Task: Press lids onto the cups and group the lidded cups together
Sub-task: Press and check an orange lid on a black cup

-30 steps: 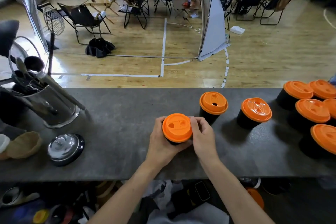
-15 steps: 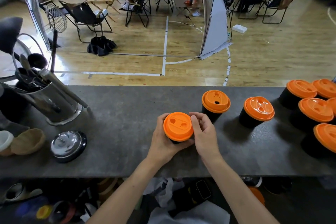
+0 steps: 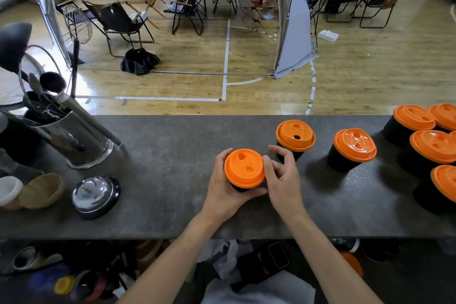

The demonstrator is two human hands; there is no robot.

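Note:
A black cup with an orange lid stands on the grey counter, near its middle. My left hand grips the cup's left side from below the lid. My right hand is beside it on the right: the thumb lies against the lid's rim and the fingers are lifted, loosely bent, holding nothing. Two more lidded cups stand apart just to the right. Several lidded cups cluster at the counter's far right end.
A metal utensil holder with ladles stands at the left, with a chrome bell, a woven bowl and a white cup in front of it. Beyond the counter's far edge is a wooden floor with chairs and seated people.
My right hand's fingers have lifted off the lid and drawn slightly right, with only the thumb left at the rim. My left hand keeps its grip on the cup.

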